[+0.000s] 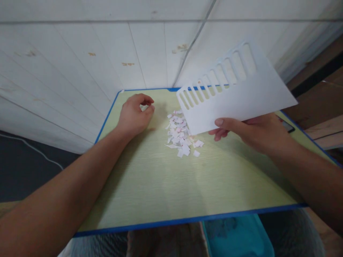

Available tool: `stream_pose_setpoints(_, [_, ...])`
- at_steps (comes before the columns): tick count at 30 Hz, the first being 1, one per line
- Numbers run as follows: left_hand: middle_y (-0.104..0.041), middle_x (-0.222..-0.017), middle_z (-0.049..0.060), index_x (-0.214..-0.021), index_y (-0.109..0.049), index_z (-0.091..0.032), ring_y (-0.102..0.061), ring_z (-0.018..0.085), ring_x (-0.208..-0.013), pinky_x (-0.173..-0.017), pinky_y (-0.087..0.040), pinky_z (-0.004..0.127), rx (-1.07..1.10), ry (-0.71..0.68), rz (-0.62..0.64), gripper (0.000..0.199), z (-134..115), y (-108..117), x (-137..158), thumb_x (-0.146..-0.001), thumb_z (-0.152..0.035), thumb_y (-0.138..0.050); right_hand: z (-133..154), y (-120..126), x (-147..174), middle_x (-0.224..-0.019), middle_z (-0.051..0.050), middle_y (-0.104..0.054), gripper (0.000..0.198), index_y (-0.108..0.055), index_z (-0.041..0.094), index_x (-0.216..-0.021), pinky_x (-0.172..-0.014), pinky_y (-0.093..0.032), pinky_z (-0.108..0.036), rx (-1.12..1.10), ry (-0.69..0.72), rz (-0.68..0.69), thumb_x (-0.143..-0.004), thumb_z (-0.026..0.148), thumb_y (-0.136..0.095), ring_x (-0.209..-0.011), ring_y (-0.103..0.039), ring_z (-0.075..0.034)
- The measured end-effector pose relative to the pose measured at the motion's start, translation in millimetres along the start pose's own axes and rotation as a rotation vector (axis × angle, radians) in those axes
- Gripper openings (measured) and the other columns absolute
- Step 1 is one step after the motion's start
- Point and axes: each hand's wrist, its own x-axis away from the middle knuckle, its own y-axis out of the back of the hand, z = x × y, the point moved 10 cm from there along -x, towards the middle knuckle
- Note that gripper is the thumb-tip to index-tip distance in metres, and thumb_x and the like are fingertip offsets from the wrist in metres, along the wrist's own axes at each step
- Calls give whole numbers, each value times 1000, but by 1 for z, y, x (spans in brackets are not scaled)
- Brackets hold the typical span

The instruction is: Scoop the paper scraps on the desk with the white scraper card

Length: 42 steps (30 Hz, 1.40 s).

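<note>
My right hand [257,134] grips a flat white sheet [235,103] by its lower edge, thumb on the front and fingers behind. A row of rounded slots, graded in length, runs along the sheet's upper edge. The sheet is tilted up above the table, its lower left corner in front of part of a pile of paper scraps [178,134]. Left of the pile, my left hand [136,114] rests near the table with its fingers loosely curled. A small gap shows between thumb and forefinger, and nothing is seen in that hand.
The pale green table [160,185] has a blue edge and stands against a white panelled wall [107,53]. A dark flat object [288,125], perhaps a phone, lies behind my right wrist. Below the front edge is a turquoise tub [241,235]. A cable [194,41] runs down the wall.
</note>
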Motion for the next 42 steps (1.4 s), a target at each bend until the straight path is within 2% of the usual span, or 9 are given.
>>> stream_pose_setpoints(3, [-81,-113,6,-99,-75,-29,-74,31,-112,-108,-59,52,5,-10,-5,12,0,0,-1,-88,-29,-70,-2,-9,3,-73,-7,-83,39,-81,21,-73,-59,-67,-35,-34,12,45,-93,54,-91,-60,-77,-22])
stream_pose_setpoints(8, [-81,-112,6,-99,-74,-28,-74,30,-111,-103,-60,49,-4,-7,-3,10,0,0,0,-91,-28,-69,8,-27,11,-79,-5,-85,34,-79,26,-70,-62,-67,-34,43,60,169,-95,45,-90,-69,-80,-24])
stream_pose_setpoints(12, [-81,-109,4,-101,-75,-27,-72,29,-111,-101,-60,47,-13,-9,-2,9,0,-1,0,-93,-29,-70,10,-32,14,-74,-4,-82,30,-79,26,-70,-61,-66,-34,8,55,256,-94,39,-89,-67,-80,-24])
stream_pose_setpoints(17, [-82,-113,5,-100,-74,-26,-74,29,-108,-104,-60,48,-25,-15,-10,10,0,-2,0,-91,-24,-69,11,-25,15,-72,-4,-81,29,-79,25,-70,-62,-66,-35,-18,74,228,-96,36,-86,-67,-80,-25])
stream_pose_setpoints(22, [-82,-114,6,-101,-74,-25,-74,29,-110,-107,-59,48,-34,-32,-15,11,-1,-1,0,-92,-23,-68,15,-34,19,-71,-2,-81,22,-80,26,-74,-56,-64,-32,-56,59,296,-94,32,-87,-62,-78,-23])
stream_pose_setpoints(28, [-81,-114,6,-102,-74,-24,-74,29,-110,-111,-59,48,-33,-37,-14,12,-1,-1,0,-92,-23,-68,12,-36,21,-76,-4,-83,29,-76,26,-70,-56,-66,-32,-80,23,310,-92,37,-91,-66,-81,-24])
stream_pose_setpoints(33, [-82,-113,6,-101,-75,-26,-74,29,-109,-108,-60,49,-34,-26,-13,12,-1,-1,0,-90,-23,-69,11,-38,21,-74,-2,-82,24,-77,27,-73,-55,-65,-31,-73,27,330,-94,32,-88,-63,-79,-22])
stream_pose_setpoints(38, [-81,-109,6,-98,-75,-27,-74,30,-108,-103,-61,49,-12,-23,-19,9,0,0,0,-90,-27,-70,17,-39,19,-80,-2,-84,24,-78,27,-75,-60,-66,-32,-50,89,310,-97,30,-85,-69,-81,-23])
stream_pose_setpoints(42, [-81,-106,4,-98,-74,-29,-73,30,-110,-98,-61,47,8,-25,-15,9,0,1,0,-90,-30,-70,14,-34,17,-73,-2,-81,25,-77,25,-74,-59,-65,-32,-54,50,294,-97,31,-85,-65,-79,-22])
